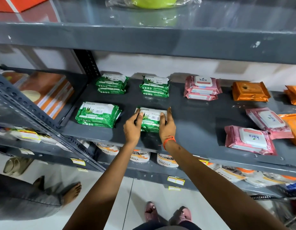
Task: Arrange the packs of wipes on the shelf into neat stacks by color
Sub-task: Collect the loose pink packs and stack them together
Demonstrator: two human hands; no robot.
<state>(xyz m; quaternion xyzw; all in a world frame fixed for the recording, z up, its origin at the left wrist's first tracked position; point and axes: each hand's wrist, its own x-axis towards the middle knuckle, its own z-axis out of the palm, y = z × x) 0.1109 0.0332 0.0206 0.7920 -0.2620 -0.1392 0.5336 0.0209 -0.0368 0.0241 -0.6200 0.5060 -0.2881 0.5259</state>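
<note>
Both my arms reach forward and a little upward to the grey shelf [202, 117], almost straight, with the wrists close together. My left hand [133, 128] grips the left end of a green pack of wipes [150, 119], the thumb lying on its top. My right hand [167, 127] grips the right end in the same way, with the fingers stretched along the side; on this wrist there is an orange thread [168, 141]. So both hands are closed around the same pack, which sits on top of another green pack near the front edge of the shelf.

To the left of it lies a green stack [98, 114], and two more green stacks [111, 83] stand behind, near the wall. The pink packs [202, 87] and orange packs [250, 91] are on the right part, well apart from my hands. Some pink ones [251, 140] lie tilted near the front.
</note>
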